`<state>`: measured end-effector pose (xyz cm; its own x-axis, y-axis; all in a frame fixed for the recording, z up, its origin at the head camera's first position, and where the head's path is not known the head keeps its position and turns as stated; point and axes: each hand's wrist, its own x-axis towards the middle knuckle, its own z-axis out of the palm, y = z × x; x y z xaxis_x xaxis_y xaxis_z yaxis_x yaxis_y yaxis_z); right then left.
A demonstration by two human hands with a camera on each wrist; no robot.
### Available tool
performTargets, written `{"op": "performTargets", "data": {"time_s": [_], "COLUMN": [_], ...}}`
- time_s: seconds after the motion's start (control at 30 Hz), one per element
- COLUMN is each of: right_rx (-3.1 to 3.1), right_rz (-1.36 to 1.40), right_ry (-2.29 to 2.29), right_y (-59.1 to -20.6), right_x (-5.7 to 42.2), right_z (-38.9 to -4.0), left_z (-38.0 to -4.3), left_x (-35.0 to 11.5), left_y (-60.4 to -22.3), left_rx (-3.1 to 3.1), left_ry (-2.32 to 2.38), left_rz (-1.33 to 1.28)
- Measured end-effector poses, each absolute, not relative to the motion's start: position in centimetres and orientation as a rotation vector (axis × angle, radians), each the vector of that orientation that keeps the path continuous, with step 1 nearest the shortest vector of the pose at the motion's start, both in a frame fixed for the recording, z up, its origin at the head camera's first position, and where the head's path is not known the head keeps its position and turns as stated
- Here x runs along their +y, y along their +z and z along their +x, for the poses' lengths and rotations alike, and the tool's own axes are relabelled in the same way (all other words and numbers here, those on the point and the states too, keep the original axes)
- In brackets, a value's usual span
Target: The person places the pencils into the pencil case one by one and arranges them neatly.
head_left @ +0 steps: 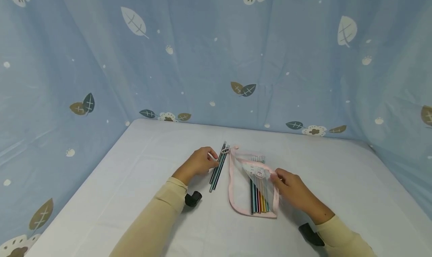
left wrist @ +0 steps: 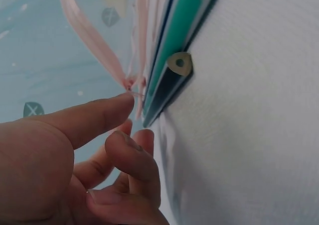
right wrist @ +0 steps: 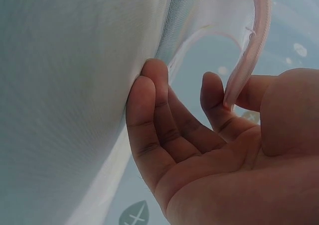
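Note:
A small bundle of pencils (head_left: 218, 172) in dark and teal tones lies slanted on the white table, beside a see-through mesh pouch (head_left: 231, 189) with pink trim. My left hand (head_left: 199, 161) is at the bundle's left side. In the left wrist view its thumb and fingers are apart, near the teal pencil (left wrist: 180, 21), with nothing gripped between them. My right hand (head_left: 291, 189) pinches the pouch's pink edge (right wrist: 258, 31) between thumb and index finger and lifts it, so the mouth gapes. Several coloured pencils (head_left: 258, 202) lie inside the pouch, partly veiled by mesh.
The table (head_left: 155, 156) has a white cloth over it. A blue curtain (head_left: 202, 62) with leaf prints hangs behind and at both sides. Black wrist camera mounts (head_left: 193, 199) sit below each wrist. A pink cord loop (head_left: 225, 150) at the pouch's corner overlaps the loose pencils.

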<state>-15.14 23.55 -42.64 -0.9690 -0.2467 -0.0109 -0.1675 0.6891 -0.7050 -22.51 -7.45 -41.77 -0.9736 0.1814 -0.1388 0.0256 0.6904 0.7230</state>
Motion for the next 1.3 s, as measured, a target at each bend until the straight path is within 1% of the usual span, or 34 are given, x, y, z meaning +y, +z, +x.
{"op": "performTargets", "data": {"time_s": [0.77, 0.97, 1.3], "right_rx": [2.799, 2.796, 2.779], "right_rz": [-0.322, -0.331, -0.319], "right_ry": [-1.126, -1.139, -1.155], "right_y": [-42.55, -42.46, -42.73], "right_x": [23.36, 23.41, 23.36], "right_z": [-15.29, -15.32, -15.25], "left_z": [-22.62, -22.62, -22.24], "left_x": [-7.46, -7.38, -7.23], "left_y": [-42.22, -42.2, -41.9], "left_rx": [2.712, 2.739, 2.834], "left_ry": [1.118, 1.074, 0.924], "left_rz": [0.156, 0.163, 0.089]}}
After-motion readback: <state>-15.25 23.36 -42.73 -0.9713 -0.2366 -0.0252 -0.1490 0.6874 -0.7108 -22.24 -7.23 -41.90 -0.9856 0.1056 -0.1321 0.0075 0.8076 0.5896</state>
